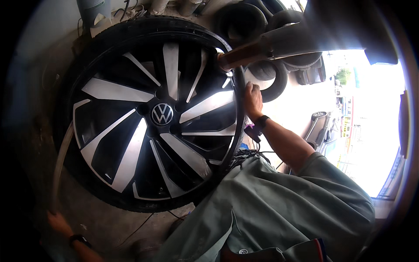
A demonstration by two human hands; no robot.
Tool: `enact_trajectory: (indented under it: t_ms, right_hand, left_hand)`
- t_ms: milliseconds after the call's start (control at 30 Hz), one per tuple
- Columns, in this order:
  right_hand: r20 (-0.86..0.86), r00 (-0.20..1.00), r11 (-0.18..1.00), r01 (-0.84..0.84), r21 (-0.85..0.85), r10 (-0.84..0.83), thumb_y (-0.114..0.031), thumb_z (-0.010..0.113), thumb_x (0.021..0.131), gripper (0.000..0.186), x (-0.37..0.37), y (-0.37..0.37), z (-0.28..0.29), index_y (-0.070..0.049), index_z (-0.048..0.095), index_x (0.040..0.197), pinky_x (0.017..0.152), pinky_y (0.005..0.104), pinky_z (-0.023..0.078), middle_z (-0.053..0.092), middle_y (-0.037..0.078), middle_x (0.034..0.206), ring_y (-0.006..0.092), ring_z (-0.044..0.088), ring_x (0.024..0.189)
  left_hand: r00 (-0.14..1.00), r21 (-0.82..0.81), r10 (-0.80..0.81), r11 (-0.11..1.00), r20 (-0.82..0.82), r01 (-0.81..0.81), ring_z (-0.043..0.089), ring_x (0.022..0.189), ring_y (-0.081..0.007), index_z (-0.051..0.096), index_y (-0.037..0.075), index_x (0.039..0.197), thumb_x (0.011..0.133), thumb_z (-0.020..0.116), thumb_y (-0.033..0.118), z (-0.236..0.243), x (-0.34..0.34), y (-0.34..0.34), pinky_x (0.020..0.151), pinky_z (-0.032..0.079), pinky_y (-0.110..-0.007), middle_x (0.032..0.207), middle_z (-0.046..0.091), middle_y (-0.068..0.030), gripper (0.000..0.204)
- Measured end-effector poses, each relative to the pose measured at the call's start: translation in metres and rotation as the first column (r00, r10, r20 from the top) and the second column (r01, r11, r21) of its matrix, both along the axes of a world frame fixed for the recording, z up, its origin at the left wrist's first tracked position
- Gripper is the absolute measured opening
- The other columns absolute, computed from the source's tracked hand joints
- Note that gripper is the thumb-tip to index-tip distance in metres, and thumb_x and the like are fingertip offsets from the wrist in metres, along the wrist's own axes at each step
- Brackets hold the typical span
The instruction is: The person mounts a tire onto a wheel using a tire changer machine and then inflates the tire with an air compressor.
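A large wheel with silver-and-black spokes [188,114] and a black tire [65,131] fills the middle of the head view. My left hand [61,225], at the lower left, grips the lower end of a long flat metal bar [62,161], whose upper end meets the wheel's left edge. My right hand [254,100] rests with curled fingers on the tire's right side. Just above it, the end of a dark machine arm [224,62] meets the rim at the upper right; exactly how it engages is hard to make out.
Several spare tires [240,22] are piled behind at the top, beside pale cylinders [190,6]. Cables [139,225] lie on the grimy floor [109,231]. A pedal-like purple-and-black fitting [251,131] hangs near my right wrist. A parked car [316,131] shows in the bright opening at right.
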State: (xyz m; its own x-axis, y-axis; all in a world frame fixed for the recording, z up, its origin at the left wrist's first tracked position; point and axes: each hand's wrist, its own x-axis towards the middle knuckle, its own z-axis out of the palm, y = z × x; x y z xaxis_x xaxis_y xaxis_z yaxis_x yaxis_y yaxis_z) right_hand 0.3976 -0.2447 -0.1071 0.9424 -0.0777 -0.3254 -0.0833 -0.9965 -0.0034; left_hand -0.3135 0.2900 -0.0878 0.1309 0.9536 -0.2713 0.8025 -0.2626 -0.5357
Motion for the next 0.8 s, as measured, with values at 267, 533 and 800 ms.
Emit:
enact_trajectory:
  t_ms: [267,533,800]
  right_hand:
    - [0.062,0.992,0.994,-0.109,0.010,0.108,-0.036,0.030,0.104,0.044,0.008,0.004,-0.070,0.000,0.051,0.114,0.088,0.0593,0.044,0.063,0.035,0.104,0.0536,0.058,0.099]
    - [-0.094,0.946,0.949,-0.314,-0.028,0.311,-0.038,0.029,0.105,0.047,0.055,0.049,-0.066,0.002,0.052,0.114,0.096,0.0533,0.043,0.063,0.032,0.114,0.0498,0.058,0.108]
    - [0.170,0.795,0.762,-0.606,0.229,0.582,-0.037,0.024,0.106,0.046,0.097,0.098,-0.124,-0.002,0.054,0.109,0.096,0.0535,0.040,0.063,0.027,0.114,0.0453,0.057,0.109]
  left_hand:
    - [0.983,0.158,-0.131,0.981,0.126,0.111,0.066,0.107,-0.0375,0.061,-0.002,0.127,0.099,0.055,0.021,-0.032,-0.031,0.015,0.091,0.052,-0.041,0.118,0.067,-0.0238,0.037]
    - [0.995,0.106,-0.093,0.990,-0.046,0.097,0.061,0.118,-0.0359,0.058,-0.002,0.130,0.099,0.055,0.024,-0.011,-0.003,-0.019,0.100,0.047,-0.041,0.125,0.064,-0.0230,0.040]
    - [0.931,0.288,0.289,0.893,0.222,-0.346,0.060,0.117,-0.0383,0.062,-0.005,0.125,0.100,0.052,0.028,-0.035,-0.070,-0.163,0.099,0.048,-0.042,0.125,0.063,-0.0256,0.042]
